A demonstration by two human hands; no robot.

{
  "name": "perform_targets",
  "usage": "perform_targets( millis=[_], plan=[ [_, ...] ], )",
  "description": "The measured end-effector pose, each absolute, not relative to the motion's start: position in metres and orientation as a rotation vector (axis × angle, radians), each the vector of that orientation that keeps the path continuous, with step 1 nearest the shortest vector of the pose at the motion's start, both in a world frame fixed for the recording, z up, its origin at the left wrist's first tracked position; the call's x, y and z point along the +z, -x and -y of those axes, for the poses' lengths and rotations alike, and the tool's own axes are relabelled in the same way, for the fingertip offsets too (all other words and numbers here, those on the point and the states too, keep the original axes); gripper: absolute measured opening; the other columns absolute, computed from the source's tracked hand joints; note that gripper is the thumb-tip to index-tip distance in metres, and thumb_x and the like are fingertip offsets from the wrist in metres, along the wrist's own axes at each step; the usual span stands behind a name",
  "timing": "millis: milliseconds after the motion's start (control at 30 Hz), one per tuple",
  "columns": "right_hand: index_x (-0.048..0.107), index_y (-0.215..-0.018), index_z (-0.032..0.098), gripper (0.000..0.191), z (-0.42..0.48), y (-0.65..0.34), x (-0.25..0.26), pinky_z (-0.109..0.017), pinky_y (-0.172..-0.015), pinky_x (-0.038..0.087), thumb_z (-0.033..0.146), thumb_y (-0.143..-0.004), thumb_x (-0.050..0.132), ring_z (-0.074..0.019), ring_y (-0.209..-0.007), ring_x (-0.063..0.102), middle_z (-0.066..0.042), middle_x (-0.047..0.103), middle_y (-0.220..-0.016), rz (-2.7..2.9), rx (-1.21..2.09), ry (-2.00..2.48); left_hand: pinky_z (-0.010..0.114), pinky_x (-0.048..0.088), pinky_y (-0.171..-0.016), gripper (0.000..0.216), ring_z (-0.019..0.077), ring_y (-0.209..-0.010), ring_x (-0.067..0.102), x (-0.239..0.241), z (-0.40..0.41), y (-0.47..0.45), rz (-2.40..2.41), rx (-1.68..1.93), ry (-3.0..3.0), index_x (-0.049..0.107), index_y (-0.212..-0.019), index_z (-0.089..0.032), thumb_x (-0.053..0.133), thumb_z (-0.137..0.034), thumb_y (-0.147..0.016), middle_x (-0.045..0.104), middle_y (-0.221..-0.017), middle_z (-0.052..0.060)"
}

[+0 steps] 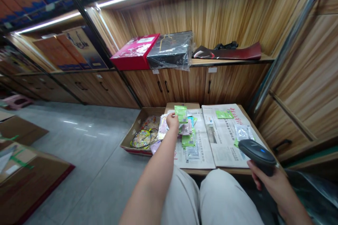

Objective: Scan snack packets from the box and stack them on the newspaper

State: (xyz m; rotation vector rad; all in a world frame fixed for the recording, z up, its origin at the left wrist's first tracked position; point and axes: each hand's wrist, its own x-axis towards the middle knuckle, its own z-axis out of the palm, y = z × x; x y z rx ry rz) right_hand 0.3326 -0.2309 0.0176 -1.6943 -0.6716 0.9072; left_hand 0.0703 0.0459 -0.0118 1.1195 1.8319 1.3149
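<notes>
Left forearm (153, 182) is nearest us, running past our pale trousers (224, 197) to the left part of the desk (195, 171), which is spread with newspaper (224, 144). Our left hand (172, 121) has thumb and fingers clamped on a green packet (181, 113) by its left side; the packet is over a loose pile of packets (189, 139) toward the desk's left edge. Can't tell if it touches the pile.

We judge the packet light, thin, bendy, maybe slick, hardly fragile; best pinched at a corner or edge, face left uncovered.

Our right hand (265, 179) has its fingers wrapped round the handle of a dark scanner (256, 151), by the desk's near right corner. Scanner looks stiff and probably heavier; handle is the place to grip.

Another green packet (224, 114) lies near the far right corner, a silvery packet (243, 132) nearer the right edge. Beside the left edge, we see an open cardboard box (136, 150) with colourful packaged items and black cord.
</notes>
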Motion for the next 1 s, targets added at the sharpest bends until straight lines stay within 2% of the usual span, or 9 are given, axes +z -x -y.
perform_targets(
  millis=[200, 300, 400, 633, 733, 833, 933, 1000],
  plan=[
    [0.058, -0.057, 0.020, 0.043, 0.230, -0.336, -0.001, -0.029, -0.037, 0.040, 0.056, -0.059, 0.081, -0.0160, -0.036, 0.049, 0.001, 0.053, -0.041, 0.690, 0.961, 1.761, 0.026, 0.051, -0.077, 0.022, 0.0191, -0.087, 0.068, -0.010, -0.046, -0.003, -2.159, 1.378, -1.050, 0.068, -0.097, -0.015, 0.056, -0.015, -0.079, 0.072, -0.095, 0.009],
    [0.062, -0.065, 0.019, 0.043, 0.230, -0.339, -0.015, -0.029, -0.038, 0.040, 0.058, -0.061, 0.080, -0.0162, -0.038, 0.050, 0.002, 0.056, -0.044, 0.680, 0.978, 1.779, 0.029, 0.051, -0.080, 0.021, 0.0207, -0.088, 0.068, -0.011, -0.045, 0.018, -2.264, 1.391, -1.077, 0.069, -0.094, -0.015, 0.054, -0.015, -0.080, 0.072, -0.093, 0.009],
    [0.064, -0.071, 0.018, 0.045, 0.231, -0.341, -0.021, -0.029, -0.039, 0.041, 0.059, -0.063, 0.079, -0.0162, -0.038, 0.050, 0.002, 0.057, -0.046, 0.681, 0.984, 1.790, 0.030, 0.051, -0.083, 0.023, 0.0220, -0.090, 0.068, -0.020, -0.046, 0.033, -2.276, 1.383, -1.103, 0.071, -0.092, -0.015, 0.052, -0.014, -0.080, 0.073, -0.095, 0.010],
    [0.058, -0.060, 0.021, 0.042, 0.231, -0.333, -0.011, -0.028, -0.036, 0.040, 0.057, -0.062, 0.079, -0.0159, -0.036, 0.049, 0.001, 0.055, -0.043, 0.694, 0.962, 1.779, 0.030, 0.051, -0.082, 0.022, 0.0227, -0.090, 0.069, -0.049, -0.054, 0.044, -2.205, 1.254, -1.064, 0.074, -0.089, -0.013, 0.055, -0.013, -0.078, 0.074, -0.094, 0.012],
    [0.060, -0.063, 0.020, 0.041, 0.230, -0.332, -0.010, -0.028, -0.036, 0.040, 0.057, -0.062, 0.079, -0.0158, -0.036, 0.049, 0.002, 0.055, -0.043, 0.703, 0.961, 1.767, 0.032, 0.051, -0.082, 0.023, 0.0240, -0.090, 0.070, -0.048, -0.052, 0.038, -2.179, 1.100, -1.141, 0.075, -0.091, -0.014, 0.058, -0.011, -0.077, 0.075, -0.096, 0.013],
    [0.061, -0.064, 0.020, 0.042, 0.230, -0.334, -0.013, -0.028, -0.036, 0.039, 0.058, -0.064, 0.078, -0.0153, -0.036, 0.049, 0.002, 0.055, -0.044, 0.726, 0.965, 1.763, 0.035, 0.049, -0.089, 0.023, 0.0284, -0.102, 0.068, -0.039, -0.044, 0.029, -2.246, 0.856, -1.307, 0.075, -0.095, -0.015, 0.063, -0.012, -0.075, 0.073, -0.104, 0.016],
    [0.061, -0.064, 0.019, 0.043, 0.231, -0.336, -0.017, -0.029, -0.038, 0.040, 0.059, -0.066, 0.077, -0.0157, -0.037, 0.050, 0.001, 0.056, -0.044, 0.752, 0.979, 1.790, 0.039, 0.045, -0.096, 0.024, 0.0339, -0.116, 0.060, -0.030, -0.032, 0.016, -2.356, 0.553, -1.481, 0.074, -0.100, -0.015, 0.064, -0.025, -0.080, 0.068, -0.117, 0.022],
    [0.062, -0.066, 0.019, 0.043, 0.232, -0.337, -0.018, -0.029, -0.039, 0.041, 0.059, -0.065, 0.078, -0.0163, -0.038, 0.051, 0.001, 0.057, -0.045, 0.747, 0.984, 1.807, 0.043, 0.044, -0.097, 0.036, 0.0362, -0.120, 0.056, -0.025, -0.025, 0.008, -2.365, 0.354, -1.558, 0.070, -0.110, -0.013, 0.057, -0.037, -0.087, 0.063, -0.125, 0.025]
  ],
)
